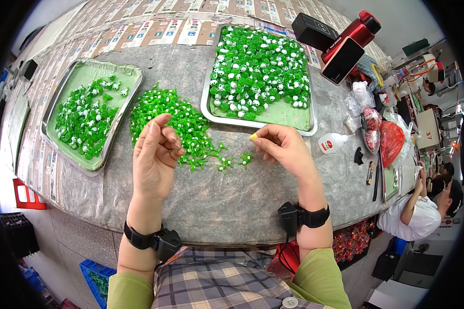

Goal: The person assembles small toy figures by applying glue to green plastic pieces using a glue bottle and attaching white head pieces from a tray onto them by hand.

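My left hand (157, 159) is raised over the near edge of a heap of small green plastic figures (175, 116) with white spots. Its fingers are loosely curled and apart, and nothing shows between them. To the right, my right hand (286, 149) has thumb and forefinger pressed together above the table. A small yellow patch (253, 137) shows at the forefinger's tip; whether the pinch holds something is hidden. A few loose green figures (225, 164) lie between my hands. Both wrists wear black straps with small box-like devices.
A metal tray (314, 126) of green pieces with white eyeballs stands behind my right hand, another tray (49, 135) at left. Right of them are a white squeeze bottle (332, 142), a phone (343, 60), a red flask (357, 31), plastic bags (392, 141) and a cutter (370, 173). A person (415, 211) sits far right.
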Demonstrator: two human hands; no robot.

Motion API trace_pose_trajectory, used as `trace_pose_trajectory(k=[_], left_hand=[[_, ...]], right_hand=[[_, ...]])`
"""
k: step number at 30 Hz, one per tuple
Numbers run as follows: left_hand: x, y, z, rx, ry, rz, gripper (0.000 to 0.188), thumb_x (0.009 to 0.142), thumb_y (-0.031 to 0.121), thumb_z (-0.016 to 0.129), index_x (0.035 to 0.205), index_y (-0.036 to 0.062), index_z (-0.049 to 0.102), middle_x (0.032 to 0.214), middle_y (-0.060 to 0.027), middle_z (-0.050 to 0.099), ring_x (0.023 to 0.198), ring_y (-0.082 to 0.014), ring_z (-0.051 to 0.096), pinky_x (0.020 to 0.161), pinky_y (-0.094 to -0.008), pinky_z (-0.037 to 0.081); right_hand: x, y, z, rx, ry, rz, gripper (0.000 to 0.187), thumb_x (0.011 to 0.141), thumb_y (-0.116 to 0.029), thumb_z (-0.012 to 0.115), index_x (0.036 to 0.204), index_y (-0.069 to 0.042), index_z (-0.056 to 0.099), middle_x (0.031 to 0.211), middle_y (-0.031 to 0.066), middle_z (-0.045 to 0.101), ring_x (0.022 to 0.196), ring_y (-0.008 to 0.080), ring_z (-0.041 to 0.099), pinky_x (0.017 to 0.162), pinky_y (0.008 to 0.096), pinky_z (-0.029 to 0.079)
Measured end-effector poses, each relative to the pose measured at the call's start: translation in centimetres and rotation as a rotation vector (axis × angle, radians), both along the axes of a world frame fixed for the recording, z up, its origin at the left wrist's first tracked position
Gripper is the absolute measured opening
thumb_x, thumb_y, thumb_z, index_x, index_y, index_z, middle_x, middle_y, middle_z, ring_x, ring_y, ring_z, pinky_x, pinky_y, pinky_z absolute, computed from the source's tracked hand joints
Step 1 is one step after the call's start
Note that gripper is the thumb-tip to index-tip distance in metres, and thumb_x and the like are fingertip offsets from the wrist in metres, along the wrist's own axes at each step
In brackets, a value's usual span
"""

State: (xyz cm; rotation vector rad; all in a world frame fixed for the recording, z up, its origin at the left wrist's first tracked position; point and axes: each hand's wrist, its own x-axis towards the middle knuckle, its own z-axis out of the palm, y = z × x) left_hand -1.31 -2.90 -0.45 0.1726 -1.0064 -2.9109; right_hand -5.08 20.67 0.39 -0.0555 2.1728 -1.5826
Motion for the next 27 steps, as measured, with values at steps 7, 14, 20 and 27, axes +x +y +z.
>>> trace_pose_trajectory(k=[7,14,20,27], left_hand=[[0.3,0.9,-0.1,-0.123,-0.046,-0.100,0.025,0.084,0.023,0.046,0.098,0.0027,0.050,0.069,-0.0016,0.052,0.059,-0.0092,0.049,0.054,-0.0218,0.044],[0.5,1.0,-0.1,-0.200,-0.047,-0.158,0.024,0.083,0.022,0.048,0.097,0.0019,0.051,0.071,-0.0017,0.054,0.060,-0.0089,0.050,0.056,-0.0218,0.045],[0.9,2.4,0.3,-0.459,-0.108,-0.487,0.024,0.079,0.013,0.055,0.098,0.0003,0.051,0.085,-0.0091,0.059,0.074,-0.0119,0.057,0.064,-0.0232,0.047],[1.2,3.3,0.0,-0.411,-0.110,-0.491,0.022,0.078,0.009,0.055,0.098,-0.0008,0.054,0.084,-0.0076,0.059,0.073,-0.0118,0.057,0.065,-0.0232,0.048]], right_hand=[[0.1,0.3,-0.7,0.308,0.222,0.169,0.015,0.069,-0.013,0.062,0.077,-0.001,0.056,0.062,0.0048,0.056,0.055,0.0111,0.051,0.052,0.0249,0.040],[0.1,0.4,0.5,0.314,0.234,0.185,0.017,0.069,-0.015,0.063,0.073,-0.001,0.056,0.061,0.0038,0.055,0.055,0.0100,0.050,0.052,0.0239,0.039],[0.9,-0.5,1.0,-0.199,0.057,0.118,0.010,0.071,-0.009,0.061,0.075,-0.001,0.056,0.065,-0.0014,0.055,0.060,0.0037,0.049,0.054,0.0175,0.038],[2.4,-3.1,2.3,-0.064,0.417,0.172,0.009,0.071,-0.004,0.062,0.078,-0.002,0.058,0.067,0.0005,0.056,0.057,0.0035,0.047,0.048,0.0171,0.035]])
